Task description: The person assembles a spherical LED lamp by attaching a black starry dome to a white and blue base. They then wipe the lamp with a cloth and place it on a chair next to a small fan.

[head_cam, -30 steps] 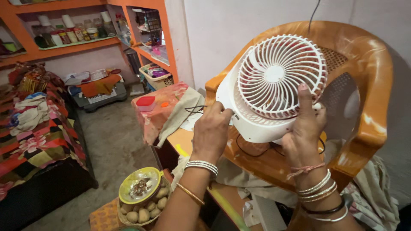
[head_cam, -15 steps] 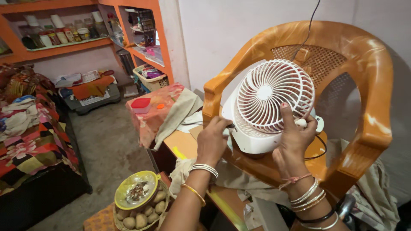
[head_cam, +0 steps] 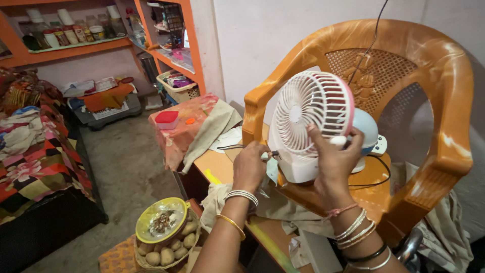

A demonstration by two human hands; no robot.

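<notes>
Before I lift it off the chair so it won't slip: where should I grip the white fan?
Probably the white fan by its solid base, from both sides. It stands upright on the orange chair seat; the grille is slatted and round, and the right hand already cups its rim.

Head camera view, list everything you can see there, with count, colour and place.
fan: one, white with pink rim, standing on the chair seat, held by both hands
chair: one, orange plastic, right side
cable: one, dark, hanging down over the chair back
basket: one, full of brown potatoes with a yellow-green bowl on top, bottom centre
red box: one, on a cloth-covered stand, centre
shelves: orange, jars on them, top left
patchwork blanket: one, multicoloured, left
left hand: at the fan's lower left side, bangles on wrist
right hand: grip on the fan's front grille and rim
</notes>
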